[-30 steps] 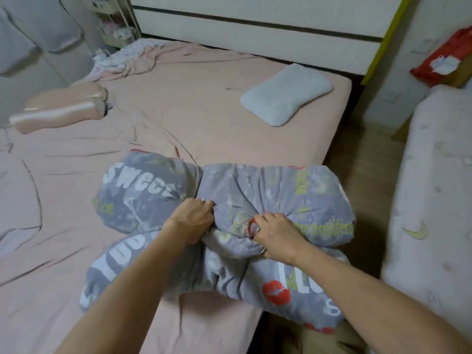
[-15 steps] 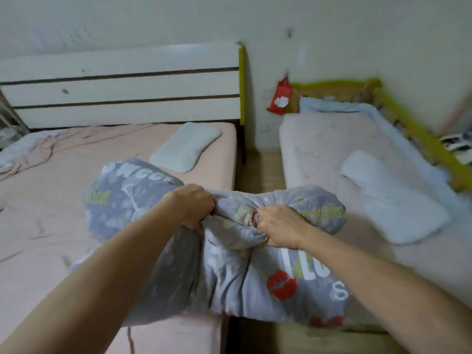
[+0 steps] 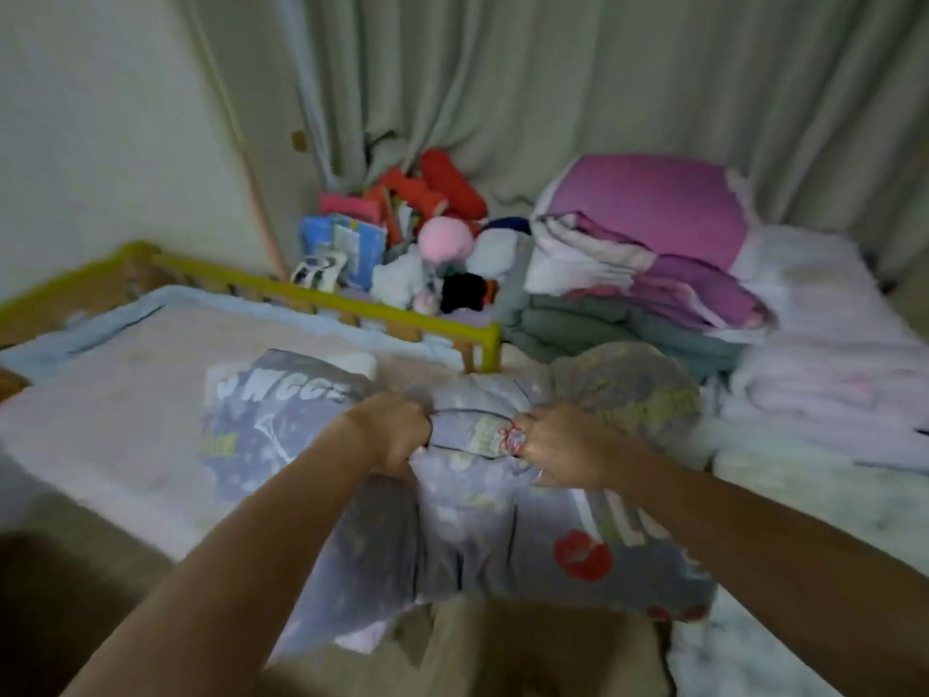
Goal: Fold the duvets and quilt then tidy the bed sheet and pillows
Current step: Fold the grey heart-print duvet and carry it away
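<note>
A folded grey duvet printed with white letters and red lips hangs in front of me, lifted off any surface. My left hand grips a bunch of its fabric at the top middle. Close to the right of it, my right hand grips another bunch. Below and behind the duvet lies a small bed with a pale pinkish sheet. The frame is motion-blurred.
A yellow bed rail runs behind the small bed. A stack of folded pink, white and grey-green bedding sits at the right on a white mattress. Toys and books pile in the corner by grey curtains.
I have turned right with the duvet held in both hands, away from the pink bed. The view now faces the small bed, the curtains and the bedding stack.
</note>
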The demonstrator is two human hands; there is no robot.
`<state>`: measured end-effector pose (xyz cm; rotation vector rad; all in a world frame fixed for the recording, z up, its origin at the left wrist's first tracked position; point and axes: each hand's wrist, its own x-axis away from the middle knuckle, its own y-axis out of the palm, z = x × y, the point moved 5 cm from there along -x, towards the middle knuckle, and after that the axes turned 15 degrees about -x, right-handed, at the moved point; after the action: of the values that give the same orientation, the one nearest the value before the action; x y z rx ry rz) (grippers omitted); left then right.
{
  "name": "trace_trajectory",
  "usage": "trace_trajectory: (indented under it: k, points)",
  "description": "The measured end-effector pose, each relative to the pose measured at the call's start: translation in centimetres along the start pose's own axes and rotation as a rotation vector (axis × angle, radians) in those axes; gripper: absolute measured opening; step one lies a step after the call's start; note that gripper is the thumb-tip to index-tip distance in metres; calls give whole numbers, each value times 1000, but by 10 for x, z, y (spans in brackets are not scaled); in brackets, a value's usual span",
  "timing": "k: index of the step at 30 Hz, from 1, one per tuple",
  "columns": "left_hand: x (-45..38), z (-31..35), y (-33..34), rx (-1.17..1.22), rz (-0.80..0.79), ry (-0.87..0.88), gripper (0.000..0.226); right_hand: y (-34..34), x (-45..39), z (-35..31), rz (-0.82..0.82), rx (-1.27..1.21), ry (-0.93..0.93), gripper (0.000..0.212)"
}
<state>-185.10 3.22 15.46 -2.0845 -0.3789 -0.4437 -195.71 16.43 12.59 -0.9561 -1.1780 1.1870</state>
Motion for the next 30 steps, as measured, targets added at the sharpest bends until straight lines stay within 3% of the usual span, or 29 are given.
trace_trajectory:
  k: [4,9,14,17,20,22,24,30]
  points:
    - [-82,33,-88,-151,119,204,32,15,92,69,84,-55,219,7]
    - [-176,117,-195,-225,269,458,30,38,226,125,31,-117,438,12]
    - [-261,222,-292,-312,487,747,34,83,355,164,-300,-201,770,16]
    - [-286,291,-345,-374,573,901,39,98,430,166,-347,-220,951,22]
    - [-302,355,-391,-481,622,1049,50,118,492,160,-284,-226,1083,30]
    - [-305,388,-411,-536,651,1142,53,117,516,150,-296,-267,1198,24]
    - [-305,432,-436,-615,703,1230,53,120,545,136,-377,-366,1340,13]
    - [-307,517,-499,-771,963,1420,43,133,606,125,-451,-482,1739,31]
